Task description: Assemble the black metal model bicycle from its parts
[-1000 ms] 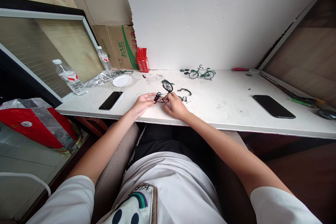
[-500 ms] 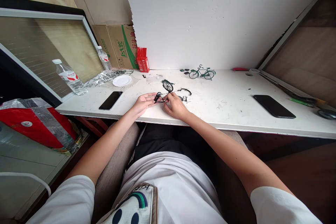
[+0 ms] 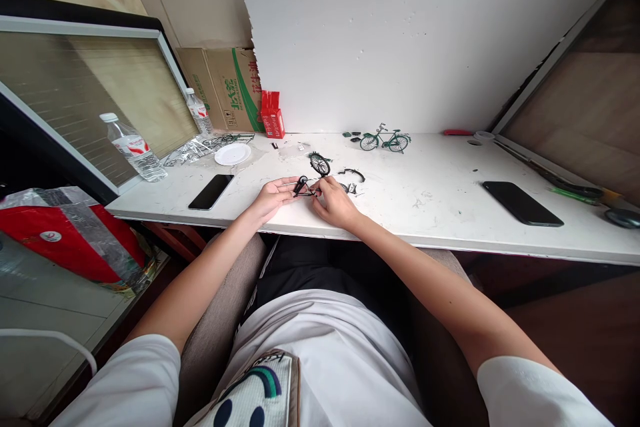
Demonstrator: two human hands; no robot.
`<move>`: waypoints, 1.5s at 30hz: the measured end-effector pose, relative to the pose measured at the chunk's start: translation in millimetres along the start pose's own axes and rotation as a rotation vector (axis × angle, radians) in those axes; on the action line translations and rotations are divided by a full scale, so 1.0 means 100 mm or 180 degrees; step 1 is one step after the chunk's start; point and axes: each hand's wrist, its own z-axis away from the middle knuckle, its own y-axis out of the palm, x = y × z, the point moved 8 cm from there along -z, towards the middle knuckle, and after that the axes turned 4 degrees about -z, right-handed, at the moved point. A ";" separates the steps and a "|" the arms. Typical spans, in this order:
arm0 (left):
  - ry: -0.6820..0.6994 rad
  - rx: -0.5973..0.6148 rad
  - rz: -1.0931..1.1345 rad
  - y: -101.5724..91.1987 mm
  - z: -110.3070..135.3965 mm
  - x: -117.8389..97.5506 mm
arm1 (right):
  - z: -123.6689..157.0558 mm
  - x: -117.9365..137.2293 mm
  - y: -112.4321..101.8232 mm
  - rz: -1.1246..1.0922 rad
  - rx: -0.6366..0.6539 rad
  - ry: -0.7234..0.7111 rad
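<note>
Both hands meet at the near edge of the white table (image 3: 430,200). My left hand (image 3: 271,197) pinches a small black model bicycle frame part (image 3: 303,187) between thumb and fingers. My right hand (image 3: 336,203) is closed on the same part from the right. Just beyond the fingers a loose small black spoked wheel (image 3: 319,163) stands on the table, with a curved black mudguard piece (image 3: 352,173) to its right. A finished green model bicycle (image 3: 385,139) stands near the back wall.
A black phone (image 3: 211,191) lies left of my hands, another black phone (image 3: 522,203) at right. A white lid (image 3: 232,154), clear plastic wrap, two water bottles (image 3: 133,147), a red carton (image 3: 273,116) and a cardboard box (image 3: 225,88) sit at back left.
</note>
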 end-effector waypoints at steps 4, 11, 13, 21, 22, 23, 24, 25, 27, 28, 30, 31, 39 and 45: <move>0.0017 0.0023 0.0005 0.01 0.00 -0.01 | 0.00 0.00 0.00 -0.0028 -0.0020 -0.0022; 0.0019 0.0014 -0.0013 0.01 0.01 -0.01 | 0.00 0.00 0.00 -0.0015 -0.0005 -0.0021; 0.0029 0.0031 -0.0017 0.01 0.01 -0.01 | 0.00 0.01 0.00 -0.0028 -0.0004 -0.0038; 0.0025 0.0017 0.0004 0.01 0.00 0.00 | 0.00 0.00 0.01 -0.0025 0.0029 -0.0009; 0.0028 0.0016 -0.0002 0.01 0.00 0.00 | 0.00 0.00 0.01 -0.0023 0.0028 -0.0003; 0.0028 0.0016 -0.0008 0.01 0.00 0.00 | 0.00 -0.01 0.01 -0.0024 0.0028 0.0000; 0.0026 0.0014 -0.0013 0.01 0.00 0.00 | 0.00 -0.01 0.01 -0.0025 0.0029 -0.0001; 0.0025 0.0009 -0.0018 0.01 0.00 0.00 | 0.00 -0.01 0.01 -0.0027 0.0032 -0.0003; 0.0027 0.0002 -0.0025 0.01 0.01 0.00 | 0.00 -0.01 0.01 -0.0028 0.0045 -0.0002; 0.0032 0.0002 -0.0026 0.01 0.01 -0.01 | 0.00 -0.01 0.01 -0.0028 0.0050 -0.0001; 0.0042 0.0007 -0.0021 0.01 0.01 -0.01 | 0.00 -0.01 0.01 -0.0028 0.0048 -0.0006; 0.0045 0.0011 -0.0015 0.01 0.01 -0.01 | 0.00 -0.01 0.01 -0.0028 0.0042 -0.0015; 0.0033 0.0018 -0.0001 0.01 0.01 -0.01 | 0.00 -0.02 0.02 -0.0019 0.0042 -0.0015; 0.0041 0.0018 -0.0006 0.01 0.01 -0.01 | 0.00 -0.01 0.02 -0.0002 0.0041 -0.0004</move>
